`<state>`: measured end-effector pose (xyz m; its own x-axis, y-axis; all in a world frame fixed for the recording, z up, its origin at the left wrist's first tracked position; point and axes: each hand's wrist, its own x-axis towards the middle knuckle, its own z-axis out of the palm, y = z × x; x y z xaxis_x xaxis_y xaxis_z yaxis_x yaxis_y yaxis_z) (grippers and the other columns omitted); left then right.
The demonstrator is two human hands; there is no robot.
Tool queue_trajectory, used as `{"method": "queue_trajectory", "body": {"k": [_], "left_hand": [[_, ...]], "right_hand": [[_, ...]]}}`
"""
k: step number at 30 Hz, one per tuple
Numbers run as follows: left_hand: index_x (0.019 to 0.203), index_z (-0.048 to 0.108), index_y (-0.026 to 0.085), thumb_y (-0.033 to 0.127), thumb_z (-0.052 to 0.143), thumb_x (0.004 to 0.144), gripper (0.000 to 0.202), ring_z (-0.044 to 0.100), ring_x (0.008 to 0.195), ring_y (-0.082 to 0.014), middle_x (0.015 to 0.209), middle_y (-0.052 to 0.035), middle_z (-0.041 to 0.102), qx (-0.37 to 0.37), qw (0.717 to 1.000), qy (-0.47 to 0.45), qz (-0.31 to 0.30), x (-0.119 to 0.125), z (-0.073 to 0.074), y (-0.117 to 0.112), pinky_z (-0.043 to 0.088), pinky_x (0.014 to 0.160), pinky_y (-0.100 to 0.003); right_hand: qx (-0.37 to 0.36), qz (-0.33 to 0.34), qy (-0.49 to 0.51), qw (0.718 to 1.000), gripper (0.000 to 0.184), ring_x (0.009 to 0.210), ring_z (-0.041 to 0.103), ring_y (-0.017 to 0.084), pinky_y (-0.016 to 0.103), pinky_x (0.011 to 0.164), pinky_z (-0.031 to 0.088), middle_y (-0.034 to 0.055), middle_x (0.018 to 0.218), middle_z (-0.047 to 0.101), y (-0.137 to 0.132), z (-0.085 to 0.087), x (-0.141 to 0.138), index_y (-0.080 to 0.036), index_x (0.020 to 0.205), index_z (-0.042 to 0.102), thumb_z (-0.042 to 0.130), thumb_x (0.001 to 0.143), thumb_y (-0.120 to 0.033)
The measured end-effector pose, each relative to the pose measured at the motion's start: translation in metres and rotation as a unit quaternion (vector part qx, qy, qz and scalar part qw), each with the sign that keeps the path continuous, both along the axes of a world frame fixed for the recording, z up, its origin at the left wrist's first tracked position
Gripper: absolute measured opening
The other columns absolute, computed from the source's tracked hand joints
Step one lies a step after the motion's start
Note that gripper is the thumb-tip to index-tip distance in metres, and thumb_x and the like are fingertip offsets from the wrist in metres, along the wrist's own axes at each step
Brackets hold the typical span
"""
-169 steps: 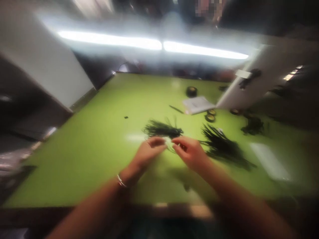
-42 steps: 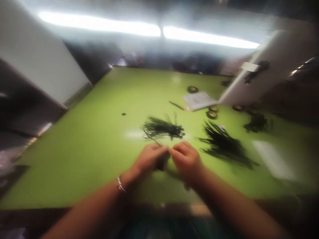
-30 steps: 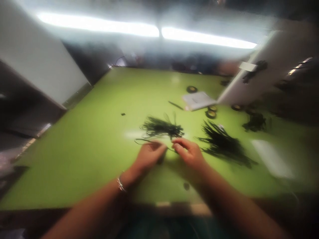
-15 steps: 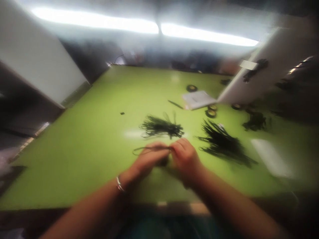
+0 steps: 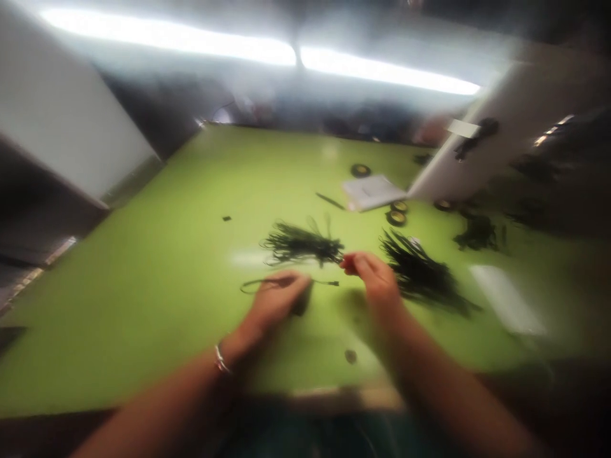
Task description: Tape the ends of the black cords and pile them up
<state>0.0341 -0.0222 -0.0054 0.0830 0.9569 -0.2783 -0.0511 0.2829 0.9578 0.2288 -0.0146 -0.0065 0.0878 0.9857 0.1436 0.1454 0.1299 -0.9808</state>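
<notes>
My left hand (image 5: pixel 281 294) is closed around a thin black cable (image 5: pixel 324 282). The cable's looped part sticks out to the left, and a small connector end points right. My right hand (image 5: pixel 370 270) pinches at the right end of a pile of looped black cables (image 5: pixel 303 243), its fingertips on the cable ends there. Blur hides exactly what lies between those fingertips. A second, larger bundle of black cables (image 5: pixel 424 267) lies just right of my right hand. All of this is on or above the green tabletop (image 5: pixel 157 286).
Behind the piles lie a white pad of paper (image 5: pixel 375 192), a dark pen (image 5: pixel 329 201) and several tape rolls (image 5: pixel 361 170). A pale strip (image 5: pixel 506 299) is at the right. A small dark round thing (image 5: pixel 351 356) lies near the front edge. White panels (image 5: pixel 71 108) flank the table.
My hands have come apart. The right hand has moved right and forward to the ends of the cable pile, while the left keeps the single cable, its connector end now exposed.
</notes>
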Motion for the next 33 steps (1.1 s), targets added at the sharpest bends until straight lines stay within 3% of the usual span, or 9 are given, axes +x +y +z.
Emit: {"method": "queue_trajectory", "body": {"k": [2,5,8,12,17,22,28,33], "left_hand": [[0.066,0.066,0.016,0.041,0.069,0.076,0.028,0.045,0.045,-0.0106,0.052,0.0016,0.053,0.026,0.999,0.019,-0.005,0.001,0.004,-0.001,0.036,0.042,-0.022],[0.064,0.063,0.016,0.039,0.066,0.080,0.028,0.044,0.045,-0.0104,0.051,0.0027,0.049,0.064,0.997,0.032,-0.019,0.000,0.006,-0.002,0.037,0.043,-0.023],[0.064,0.062,0.016,0.035,0.064,0.083,0.027,0.047,0.049,-0.0108,0.055,0.0019,0.051,0.106,0.992,0.057,-0.040,-0.001,0.003,-0.001,0.039,0.048,-0.023],[0.066,0.063,0.016,0.033,0.064,0.083,0.024,0.053,0.063,-0.0135,0.067,-0.0011,0.057,0.187,0.974,0.118,-0.054,-0.003,-0.002,0.000,0.043,0.061,-0.025],[0.070,0.063,0.017,0.044,0.059,0.086,0.032,0.050,0.058,-0.0132,0.062,-0.0001,0.055,0.105,0.985,0.097,-0.101,-0.002,0.002,-0.001,0.041,0.056,-0.025],[0.086,0.067,0.018,0.036,0.070,0.078,0.021,0.051,0.062,-0.0129,0.071,-0.0003,0.060,0.073,0.989,0.027,-0.126,0.000,0.002,-0.002,0.041,0.061,-0.025],[0.068,0.062,0.015,0.015,0.066,0.072,0.006,0.049,0.063,-0.0123,0.064,0.0007,0.053,0.004,0.981,-0.145,-0.129,-0.006,-0.011,-0.002,0.038,0.059,-0.025],[0.064,0.061,0.015,0.020,0.070,0.072,0.013,0.048,0.059,-0.0116,0.061,0.0004,0.054,-0.013,0.983,-0.139,-0.116,-0.005,-0.011,-0.004,0.036,0.055,-0.024]], "right_hand": [[0.012,0.026,-0.044,0.999,0.026,0.079,0.065,0.018,0.032,0.076,0.054,0.0047,0.083,0.070,-0.003,0.002,-0.005,-0.020,0.092,0.069,0.060,0.087,-0.044],[0.019,0.073,-0.077,0.994,0.026,0.079,0.065,0.018,0.031,0.075,0.052,0.0054,0.084,0.071,-0.007,0.005,-0.016,-0.018,0.089,0.069,0.057,0.088,-0.041],[0.007,0.122,-0.110,0.986,0.033,0.070,0.063,0.015,0.027,0.068,0.049,0.0032,0.073,0.068,-0.007,0.007,-0.022,-0.017,0.077,0.067,0.048,0.092,-0.039],[0.010,0.153,-0.205,0.967,0.027,0.061,0.057,0.013,0.024,0.060,0.044,-0.0006,0.064,0.063,-0.010,0.006,-0.027,-0.019,0.069,0.063,0.052,0.091,-0.031],[0.125,0.117,-0.263,0.950,0.016,0.073,0.061,0.015,0.027,0.072,0.047,0.0033,0.080,0.069,-0.016,-0.001,-0.029,-0.020,0.083,0.065,0.051,0.090,-0.019],[0.230,0.068,-0.325,0.915,0.015,0.073,0.059,0.016,0.028,0.070,0.047,0.0043,0.079,0.067,-0.018,-0.005,-0.029,-0.020,0.088,0.063,0.049,0.091,-0.015],[0.339,0.059,-0.401,0.849,0.020,0.065,0.048,0.016,0.028,0.063,0.042,0.0025,0.065,0.056,-0.020,-0.002,-0.028,-0.018,0.077,0.059,0.047,0.089,-0.008],[0.386,0.041,-0.443,0.808,0.019,0.066,0.047,0.017,0.031,0.065,0.043,0.0038,0.065,0.058,-0.022,-0.002,-0.027,-0.016,0.084,0.061,0.045,0.091,-0.008]]}}
